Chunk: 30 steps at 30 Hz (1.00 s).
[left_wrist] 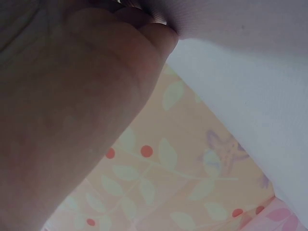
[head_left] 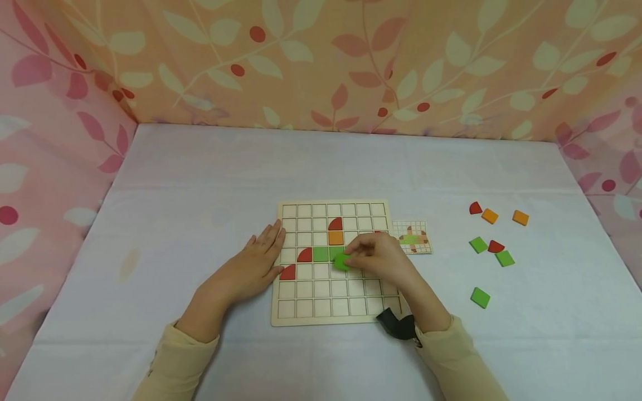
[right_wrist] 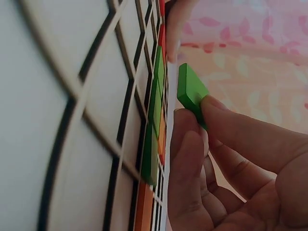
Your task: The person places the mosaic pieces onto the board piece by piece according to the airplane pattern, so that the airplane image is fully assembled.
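Note:
A pale wooden grid board (head_left: 311,321) lies on the white cloth. My right hand (head_left: 382,256) is above the board, pinching a green square tile (head_left: 341,262) between thumb and fingers. In the right wrist view, this held tile (right_wrist: 191,89) is tilted and clear of the grid. Set in the board are green squares (head_left: 320,254), an orange square (head_left: 335,238) and several red quarter-round tiles (head_left: 305,255); my right hand hides part of that area. My left hand (head_left: 253,263) lies flat with extended fingers, touching the board's left edge.
A small pattern card (head_left: 423,225) lies by the board's right edge, partly behind my right hand. Farther right are loose green tiles (head_left: 480,297), orange tiles (head_left: 520,218) and red quarter-rounds (head_left: 475,208). A black strap (head_left: 396,324) hangs at my right wrist. Patterned cloth walls (head_left: 321,67) enclose the table.

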{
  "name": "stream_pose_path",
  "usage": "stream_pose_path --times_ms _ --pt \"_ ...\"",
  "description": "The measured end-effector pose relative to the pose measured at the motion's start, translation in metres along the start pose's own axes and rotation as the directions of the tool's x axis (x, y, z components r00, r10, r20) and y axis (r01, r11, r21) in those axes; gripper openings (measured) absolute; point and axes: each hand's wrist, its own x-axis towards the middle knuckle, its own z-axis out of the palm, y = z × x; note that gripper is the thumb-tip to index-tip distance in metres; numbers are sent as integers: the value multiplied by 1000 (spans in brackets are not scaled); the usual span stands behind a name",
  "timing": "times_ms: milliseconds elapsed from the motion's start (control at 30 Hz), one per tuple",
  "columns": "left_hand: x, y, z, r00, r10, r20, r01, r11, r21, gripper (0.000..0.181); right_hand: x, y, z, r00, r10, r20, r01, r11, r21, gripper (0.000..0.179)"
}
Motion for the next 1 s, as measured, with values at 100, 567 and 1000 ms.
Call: stream_pose_path --times_ms 100,567,1000 --pt "0 0 0 1000 1 -1 -1 1000 2 69 4 -6 7 1000 -1 18 1 1000 20 8" --pt "0 3 -3 1000 -10 16 10 1000 3 69 17 -27 38 997 -3 75 5 1000 -25 6" --pt "1 2 -2 1000 -6 5 6 1000 4 69 23 -28 47 994 -21 105 34 992 -122 6"
